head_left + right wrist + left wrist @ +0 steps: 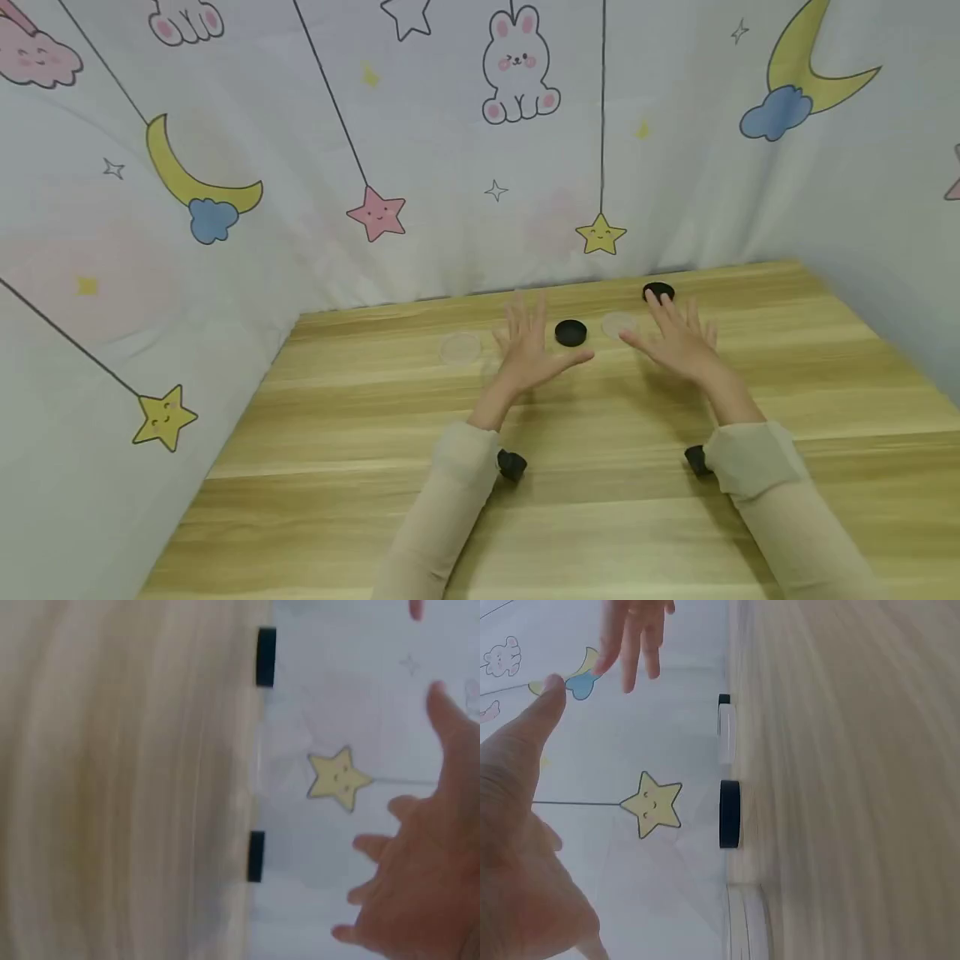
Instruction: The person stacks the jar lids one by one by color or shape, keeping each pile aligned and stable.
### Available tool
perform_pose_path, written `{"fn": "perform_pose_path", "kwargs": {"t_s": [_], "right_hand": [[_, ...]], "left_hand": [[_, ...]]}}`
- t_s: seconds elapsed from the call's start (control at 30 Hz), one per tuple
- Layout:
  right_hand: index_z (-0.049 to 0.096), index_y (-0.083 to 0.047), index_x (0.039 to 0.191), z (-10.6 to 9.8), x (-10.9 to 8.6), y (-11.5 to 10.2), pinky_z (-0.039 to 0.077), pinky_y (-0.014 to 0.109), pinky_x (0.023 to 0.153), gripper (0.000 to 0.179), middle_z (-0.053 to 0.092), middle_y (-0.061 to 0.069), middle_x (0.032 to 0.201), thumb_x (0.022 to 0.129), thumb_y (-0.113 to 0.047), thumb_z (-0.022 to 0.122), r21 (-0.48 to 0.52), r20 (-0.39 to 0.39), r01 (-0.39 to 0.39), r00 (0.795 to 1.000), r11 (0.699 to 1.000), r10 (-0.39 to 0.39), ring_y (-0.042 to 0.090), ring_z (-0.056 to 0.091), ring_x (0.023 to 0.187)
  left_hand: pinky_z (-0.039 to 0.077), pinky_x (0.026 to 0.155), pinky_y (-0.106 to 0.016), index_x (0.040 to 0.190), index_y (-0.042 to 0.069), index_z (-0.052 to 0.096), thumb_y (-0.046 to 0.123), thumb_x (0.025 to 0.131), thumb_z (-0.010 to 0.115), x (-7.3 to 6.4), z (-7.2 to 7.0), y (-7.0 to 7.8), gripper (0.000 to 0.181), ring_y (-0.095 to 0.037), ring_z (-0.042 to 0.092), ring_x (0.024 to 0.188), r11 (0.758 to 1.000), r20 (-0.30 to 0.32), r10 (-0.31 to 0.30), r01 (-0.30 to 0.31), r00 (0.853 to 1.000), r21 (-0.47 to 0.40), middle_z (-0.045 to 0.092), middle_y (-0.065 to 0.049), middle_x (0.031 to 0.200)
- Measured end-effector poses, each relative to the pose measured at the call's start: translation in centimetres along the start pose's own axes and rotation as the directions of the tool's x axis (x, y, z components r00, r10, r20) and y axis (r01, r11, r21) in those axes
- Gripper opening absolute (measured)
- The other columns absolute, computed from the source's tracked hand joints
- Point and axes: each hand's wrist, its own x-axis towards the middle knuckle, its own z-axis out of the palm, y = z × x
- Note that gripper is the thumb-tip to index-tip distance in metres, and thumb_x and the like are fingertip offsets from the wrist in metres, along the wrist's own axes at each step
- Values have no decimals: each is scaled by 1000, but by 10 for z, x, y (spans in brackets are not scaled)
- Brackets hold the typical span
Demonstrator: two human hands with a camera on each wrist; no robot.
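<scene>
- Left hand hovers over the table with its fingers fanned out and its thumb stretched wide toward the right hand.
- Right hand hangs level with it, also wide, its thumb pointing back across; the wrist views show both hands raised above the discs, touching none of them.
- Between the two hands, just beyond the left thumb, the left black disc lies flat on the table.
- Near the right thumb lies the right clear disc; the thumb tip overlaps its edge in the head view.
- Beyond the right fingertips, partly covered by them in the head view, is the right black disc, the one nearest the table's back edge.
- On the outer side of the left hand lies the left clear disc, faint against the wood.
- All four discs are set apart in an uneven row.
- Each wrist carries a small black device, below a pale sleeve on the left and a matching one on the right.
- Under everything spreads the wood-grain table.
- Behind it hangs a white curtain printed with stars, moons, clouds and rabbits.
</scene>
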Motion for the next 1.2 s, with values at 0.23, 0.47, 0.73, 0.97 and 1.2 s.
{"fn": "perform_pose_path", "kwargs": {"t_s": [0.23,0.47,0.73,0.97,1.2], "right_hand": [[-4,-7,157,-14,22,36,15,67,115,90,5,21,163,98,-57,43,374,-99,-39,992,927,82,50,7,147],[-3,-1,156,-4,38,80,14,62,119,94,2,20,164,97,-49,53,519,-114,-94,977,850,178,46,4,149],[-7,-6,156,-2,55,97,13,52,123,95,-4,16,164,97,-45,55,671,-74,-144,963,728,259,38,2,151],[-7,-2,155,-8,57,100,10,50,124,96,-3,18,163,96,-42,58,678,45,-194,974,709,224,36,1,152],[-7,-2,154,-7,65,91,10,47,124,82,-3,17,163,101,-18,52,668,87,-186,981,721,172,35,1,152]], "left_hand": [[27,118,-53,158,26,12,35,85,76,56,35,25,98,-28,13,153,862,10,-1,6,1000,-507,12,-4,166],[34,116,-48,153,25,32,25,83,79,95,73,37,84,-26,28,149,745,-32,-132,78,991,-663,31,-5,160],[40,113,-37,148,10,41,14,81,79,118,105,55,77,-25,40,142,798,-33,-168,117,985,-591,44,-10,153],[38,114,-31,144,5,46,10,81,79,134,118,67,72,-22,43,140,869,-71,-124,74,990,-490,49,-10,149],[39,113,-32,146,3,43,15,84,77,147,123,70,73,-24,44,139,916,-50,-102,74,994,-394,48,-11,149]]}}
